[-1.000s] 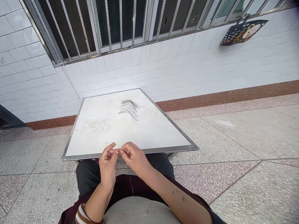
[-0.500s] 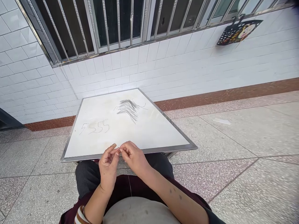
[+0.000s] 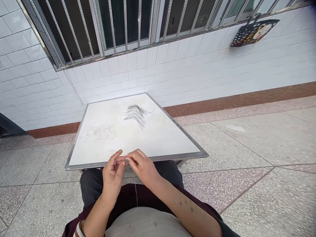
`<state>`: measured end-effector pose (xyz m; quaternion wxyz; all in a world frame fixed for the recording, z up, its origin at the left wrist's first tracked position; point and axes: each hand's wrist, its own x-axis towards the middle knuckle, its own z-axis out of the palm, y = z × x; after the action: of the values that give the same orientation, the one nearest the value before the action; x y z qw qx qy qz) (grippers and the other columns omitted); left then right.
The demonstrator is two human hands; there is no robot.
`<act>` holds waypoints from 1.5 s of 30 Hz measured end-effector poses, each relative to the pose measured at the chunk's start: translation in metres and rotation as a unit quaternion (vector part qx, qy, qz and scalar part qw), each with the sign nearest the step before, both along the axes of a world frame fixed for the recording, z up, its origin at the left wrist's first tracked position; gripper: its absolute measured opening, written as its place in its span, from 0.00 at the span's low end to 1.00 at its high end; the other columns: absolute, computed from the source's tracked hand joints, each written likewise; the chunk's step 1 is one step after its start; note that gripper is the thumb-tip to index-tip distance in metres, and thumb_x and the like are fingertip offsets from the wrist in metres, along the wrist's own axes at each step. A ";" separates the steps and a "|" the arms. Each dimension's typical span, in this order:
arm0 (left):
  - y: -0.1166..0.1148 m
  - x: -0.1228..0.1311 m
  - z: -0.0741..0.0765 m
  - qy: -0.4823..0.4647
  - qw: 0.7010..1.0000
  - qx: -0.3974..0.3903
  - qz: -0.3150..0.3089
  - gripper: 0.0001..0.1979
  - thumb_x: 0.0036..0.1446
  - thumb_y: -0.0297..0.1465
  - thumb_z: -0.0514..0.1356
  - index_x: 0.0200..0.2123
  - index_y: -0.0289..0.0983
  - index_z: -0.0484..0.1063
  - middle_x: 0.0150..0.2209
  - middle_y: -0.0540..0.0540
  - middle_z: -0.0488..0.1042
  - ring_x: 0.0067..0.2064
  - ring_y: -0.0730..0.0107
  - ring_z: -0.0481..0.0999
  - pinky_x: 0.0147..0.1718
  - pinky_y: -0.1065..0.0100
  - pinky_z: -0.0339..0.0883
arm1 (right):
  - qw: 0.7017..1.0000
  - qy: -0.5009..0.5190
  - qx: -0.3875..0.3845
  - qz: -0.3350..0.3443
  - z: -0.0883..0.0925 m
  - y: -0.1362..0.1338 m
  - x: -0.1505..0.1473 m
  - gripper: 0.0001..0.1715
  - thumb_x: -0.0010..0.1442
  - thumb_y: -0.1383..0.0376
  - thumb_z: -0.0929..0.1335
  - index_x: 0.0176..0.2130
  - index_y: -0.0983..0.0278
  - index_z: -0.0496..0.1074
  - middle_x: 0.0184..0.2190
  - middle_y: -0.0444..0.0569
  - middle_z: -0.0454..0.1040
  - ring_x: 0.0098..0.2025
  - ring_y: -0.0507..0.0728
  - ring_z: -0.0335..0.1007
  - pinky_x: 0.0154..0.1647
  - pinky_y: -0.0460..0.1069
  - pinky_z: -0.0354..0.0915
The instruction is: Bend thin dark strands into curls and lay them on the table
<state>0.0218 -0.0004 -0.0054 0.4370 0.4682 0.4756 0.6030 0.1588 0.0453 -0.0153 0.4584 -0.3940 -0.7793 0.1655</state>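
My left hand (image 3: 113, 172) and my right hand (image 3: 141, 166) meet fingertip to fingertip over the near edge of a white metal-rimmed table (image 3: 172, 154). Both pinch a thin pale thread (image 3: 135, 191) whose loose end hangs down toward my lap. Whatever small thing lies between the fingertips is too tiny to make out. On the table's far side lies a bundle of fine dark strands (image 3: 135, 115). To the left lie several curled strands (image 3: 101, 134) set in a row.
A white tiled wall with a barred window (image 3: 118, 26) stands behind the table. A dark patterned bag (image 3: 253, 32) hangs from the bars at upper right. Speckled floor tiles surround the table; a scrap of paper (image 3: 234, 128) lies on them at right.
The hanging thread has shortened and its end has risen from my shirt toward my lap. My hands stay pinched together at the table's edge, shifted only slightly.
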 end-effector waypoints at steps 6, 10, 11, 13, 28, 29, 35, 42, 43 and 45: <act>0.005 -0.005 0.007 -0.025 0.999 -0.038 -0.014 0.23 0.54 0.34 0.65 0.53 0.37 0.70 0.33 0.48 0.77 0.31 0.73 0.73 0.33 0.70 0.69 | 0.999 0.034 -0.009 0.033 -0.002 -0.003 0.000 0.08 0.64 0.69 0.63 0.36 0.60 0.70 0.31 0.45 0.74 0.32 0.53 0.71 0.33 0.47 0.67; 0.007 -0.004 0.006 -0.058 0.997 -0.048 -0.021 0.24 0.52 0.34 0.66 0.52 0.35 0.70 0.30 0.49 0.75 0.31 0.73 0.72 0.33 0.70 0.69 | 0.996 0.072 -0.044 0.022 -0.005 -0.005 -0.002 0.05 0.63 0.66 0.64 0.38 0.59 0.70 0.32 0.45 0.76 0.32 0.53 0.74 0.34 0.48 0.71; 0.007 -0.004 0.006 -0.065 0.997 -0.045 -0.015 0.24 0.52 0.34 0.66 0.52 0.35 0.70 0.30 0.49 0.75 0.30 0.74 0.72 0.33 0.70 0.69 | 0.995 0.084 -0.060 0.021 -0.006 -0.005 -0.003 0.04 0.62 0.65 0.65 0.39 0.59 0.70 0.33 0.45 0.76 0.32 0.53 0.75 0.34 0.48 0.71; 0.006 -0.003 0.007 -0.078 0.996 -0.041 -0.006 0.24 0.52 0.34 0.66 0.53 0.35 0.69 0.30 0.50 0.74 0.30 0.74 0.71 0.33 0.70 0.68 | 0.991 0.099 -0.082 0.022 -0.007 -0.007 -0.004 0.03 0.61 0.64 0.66 0.38 0.60 0.70 0.33 0.45 0.77 0.31 0.53 0.75 0.34 0.48 0.72; 0.006 -0.005 0.000 -0.068 0.997 -0.038 -0.010 0.23 0.55 0.34 0.64 0.54 0.37 0.68 0.29 0.52 0.71 0.29 0.76 0.69 0.33 0.71 0.67 | 0.985 0.136 -0.107 0.022 -0.011 -0.009 -0.006 0.06 0.60 0.63 0.68 0.40 0.59 0.73 0.31 0.45 0.78 0.32 0.55 0.77 0.35 0.49 0.73; 0.006 -0.004 -0.001 -0.072 0.997 -0.032 -0.002 0.23 0.56 0.34 0.64 0.54 0.37 0.68 0.30 0.52 0.71 0.29 0.77 0.69 0.32 0.72 0.67 | 0.983 0.142 -0.118 0.019 -0.011 -0.010 -0.006 0.06 0.59 0.62 0.68 0.40 0.59 0.73 0.31 0.45 0.78 0.32 0.55 0.77 0.34 0.49 0.73; 0.008 -0.001 -0.008 -0.133 0.991 -0.012 0.016 0.22 0.56 0.33 0.64 0.54 0.40 0.68 0.31 0.52 0.70 0.27 0.79 0.68 0.32 0.73 0.67 | 0.970 0.182 -0.157 0.021 -0.016 -0.011 -0.010 0.07 0.57 0.61 0.70 0.37 0.60 0.73 0.30 0.45 0.78 0.31 0.55 0.76 0.33 0.48 0.73; 0.007 0.001 -0.006 -0.150 0.988 -0.025 0.033 0.23 0.52 0.33 0.67 0.51 0.37 0.71 0.28 0.52 0.73 0.27 0.78 0.70 0.30 0.73 0.68 | 0.980 0.159 -0.114 0.027 -0.021 -0.012 -0.009 0.05 0.60 0.61 0.69 0.34 0.60 0.74 0.29 0.45 0.77 0.30 0.54 0.75 0.32 0.48 0.71; 0.007 0.000 -0.006 -0.150 0.988 -0.027 0.036 0.23 0.52 0.33 0.67 0.51 0.36 0.71 0.28 0.51 0.73 0.27 0.77 0.70 0.30 0.73 0.68 | 0.984 0.148 -0.092 0.029 -0.020 -0.012 -0.008 0.05 0.61 0.62 0.69 0.35 0.60 0.75 0.29 0.45 0.77 0.30 0.53 0.74 0.32 0.47 0.71; 0.008 -0.003 -0.004 -0.145 0.988 -0.040 0.037 0.22 0.50 0.33 0.68 0.50 0.35 0.72 0.27 0.51 0.74 0.26 0.77 0.71 0.29 0.73 0.68 | 0.990 0.128 -0.050 0.039 -0.020 -0.012 -0.008 0.05 0.62 0.63 0.68 0.36 0.59 0.75 0.30 0.45 0.76 0.31 0.53 0.73 0.32 0.47 0.71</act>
<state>0.0187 0.0073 -0.0089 0.4969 0.3406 0.4478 0.6607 0.1513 0.0333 -0.0353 0.5276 -0.3612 -0.7195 0.2711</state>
